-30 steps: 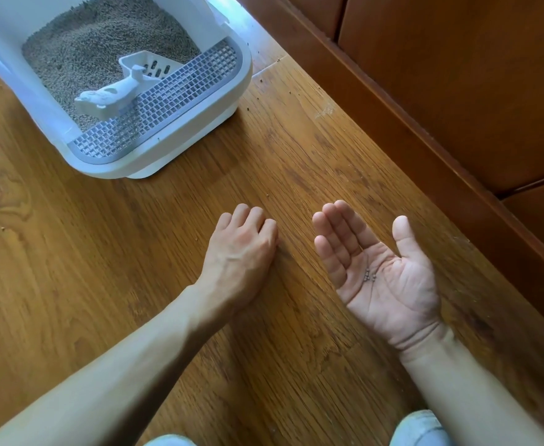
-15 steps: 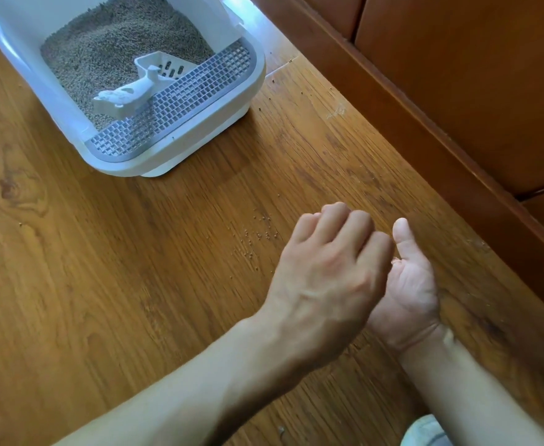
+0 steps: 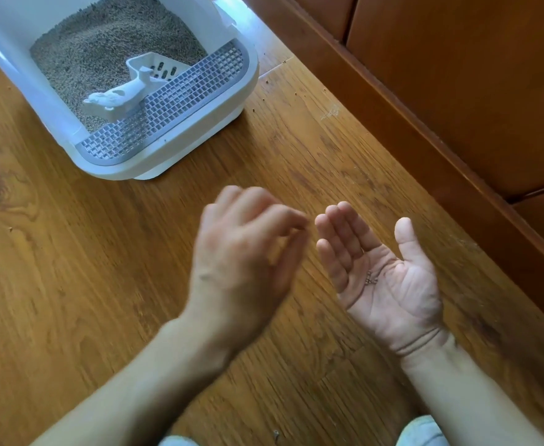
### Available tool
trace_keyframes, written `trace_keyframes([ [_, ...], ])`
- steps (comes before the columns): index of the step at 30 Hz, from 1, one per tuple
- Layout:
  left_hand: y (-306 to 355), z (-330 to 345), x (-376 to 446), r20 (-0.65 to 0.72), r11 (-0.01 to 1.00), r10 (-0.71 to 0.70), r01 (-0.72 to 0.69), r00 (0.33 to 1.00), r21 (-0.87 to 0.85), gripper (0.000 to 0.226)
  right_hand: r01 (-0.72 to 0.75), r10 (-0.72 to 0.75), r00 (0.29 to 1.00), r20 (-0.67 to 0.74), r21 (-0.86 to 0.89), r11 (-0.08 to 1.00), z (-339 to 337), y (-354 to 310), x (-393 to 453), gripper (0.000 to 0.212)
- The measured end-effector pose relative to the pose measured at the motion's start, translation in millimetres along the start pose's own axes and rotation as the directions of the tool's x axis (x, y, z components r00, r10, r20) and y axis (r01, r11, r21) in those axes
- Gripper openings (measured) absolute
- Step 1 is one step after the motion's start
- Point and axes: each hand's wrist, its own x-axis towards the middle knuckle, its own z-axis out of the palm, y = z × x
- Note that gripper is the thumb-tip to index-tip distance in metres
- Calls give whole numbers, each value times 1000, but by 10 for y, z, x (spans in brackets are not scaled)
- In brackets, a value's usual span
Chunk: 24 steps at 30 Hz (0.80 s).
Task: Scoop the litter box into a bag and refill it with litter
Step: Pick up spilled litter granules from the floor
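Note:
A white litter box (image 3: 180, 157) stands on the wooden floor at the upper left, filled with grey-brown litter (image 3: 103, 49). A white slotted scoop (image 3: 129, 91) lies inside, its handle resting by the grey grate step (image 3: 180, 98). My right hand (image 3: 389, 284) is held palm up above the floor, fingers straight, with a few litter pellets (image 3: 371, 280) lying in the palm. My left hand (image 3: 245, 252) hovers just left of it, motion-blurred, fingers loosely curled, nothing visible in it. No bag is in view.
Stray pellets (image 3: 266, 80) dot the floor (image 3: 71, 284) to the right of the box. A brown wooden cabinet base (image 3: 425, 123) runs diagonally along the right side. My knees (image 3: 421, 432) show at the bottom edge.
My left hand went from the floor to over my right palm, then drew back to the left, uncovering the palm. The right hand stayed put.

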Motion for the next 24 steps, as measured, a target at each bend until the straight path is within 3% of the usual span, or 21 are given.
trace_keyframes([
  [5, -608, -10, -141, 171, 965, -214, 181, 962, 191, 14, -103, 98, 993, 70, 72, 992, -48, 1, -1, 78],
  [16, -604, 577, -138, 207, 931, -221, 143, 953, 335, 14, -147, 133, 984, 119, 117, 982, -101, -28, 0, 83],
  [24, -664, 652, -108, 184, 945, -160, 96, 970, 314, 13, -148, 133, 983, 126, 116, 982, -148, 9, -1, 83],
])
